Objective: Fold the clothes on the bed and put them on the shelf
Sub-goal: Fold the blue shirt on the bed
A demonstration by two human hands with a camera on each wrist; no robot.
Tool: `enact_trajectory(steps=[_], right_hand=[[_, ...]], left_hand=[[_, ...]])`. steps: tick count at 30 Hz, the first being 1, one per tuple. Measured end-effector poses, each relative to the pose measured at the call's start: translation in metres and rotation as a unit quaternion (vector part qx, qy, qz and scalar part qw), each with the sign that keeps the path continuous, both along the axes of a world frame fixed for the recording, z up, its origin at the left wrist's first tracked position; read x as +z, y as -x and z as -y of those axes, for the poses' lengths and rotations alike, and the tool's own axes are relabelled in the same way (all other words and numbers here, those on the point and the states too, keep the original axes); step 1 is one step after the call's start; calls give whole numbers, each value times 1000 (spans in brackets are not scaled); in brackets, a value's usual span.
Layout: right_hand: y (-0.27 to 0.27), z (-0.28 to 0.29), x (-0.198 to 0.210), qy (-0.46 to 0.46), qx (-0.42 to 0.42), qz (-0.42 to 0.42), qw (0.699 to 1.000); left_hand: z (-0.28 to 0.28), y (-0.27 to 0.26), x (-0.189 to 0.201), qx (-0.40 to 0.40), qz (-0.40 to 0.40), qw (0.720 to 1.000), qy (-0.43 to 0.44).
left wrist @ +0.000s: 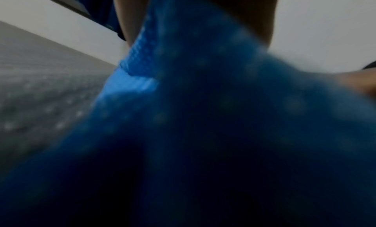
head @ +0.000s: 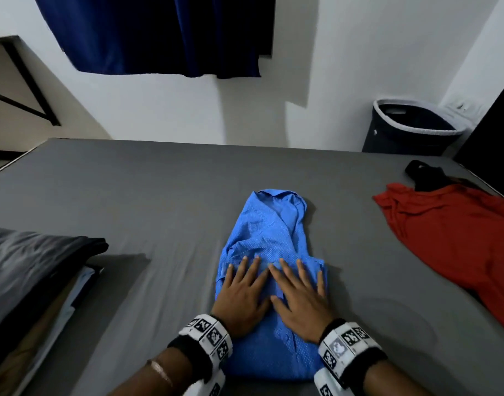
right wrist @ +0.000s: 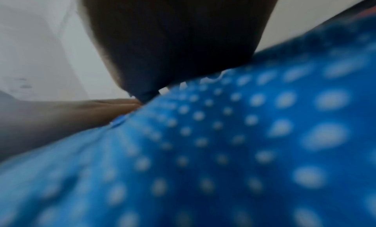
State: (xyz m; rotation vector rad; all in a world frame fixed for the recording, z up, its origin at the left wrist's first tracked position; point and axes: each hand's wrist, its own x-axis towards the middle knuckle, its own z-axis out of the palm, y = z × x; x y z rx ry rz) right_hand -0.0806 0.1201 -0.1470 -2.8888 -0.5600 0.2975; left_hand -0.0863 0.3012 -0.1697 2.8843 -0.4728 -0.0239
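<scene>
Blue white-dotted cotton shirt [head: 269, 244], folded into a long narrow strip, lies mid-bed on the grey sheet [head: 130, 195]. The left hand [head: 240, 298] and right hand [head: 299, 301] press flat on it, fingers straight. A red garment [head: 456, 232] lies well apart.

Both forearms reach forward side by side, each wrist wrapped in a black band with a white marker cuff. The left hand [head: 240, 292] and right hand [head: 301, 298] lie palm-down, fingers straight and spread, thumbs almost touching.
</scene>
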Motion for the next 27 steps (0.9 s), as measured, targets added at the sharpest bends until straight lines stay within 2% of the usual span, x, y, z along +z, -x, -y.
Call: enact_trajectory(steps=[3,7,12,18,20,22,26,27], right_hand=[[-12,2,-12,22,-1,-72,997],[-19,2,-18,32,-2,-71,997],[-17,5,-13,7,1,-84,996],[24,40,-13,-39,5,-100,994],[48,56,-19,-101,11,-84,991],[73,65,-22,-198,-15,-68,978],[101,65,-39,-281,-165,61,943],[105,62,-39,-295,-208,62,931]], left_hand=[[-5,-11,-15,11,-43,999,-24],[-5,-17,-16,15,-49,998,-29],[-2,-15,-7,31,-96,994,-31],[-16,34,1,75,-132,988,6],[-25,58,4,103,-133,985,48],[-30,80,6,150,-98,979,98],[-28,105,9,236,-76,948,199],[-25,107,14,251,-88,937,227]])
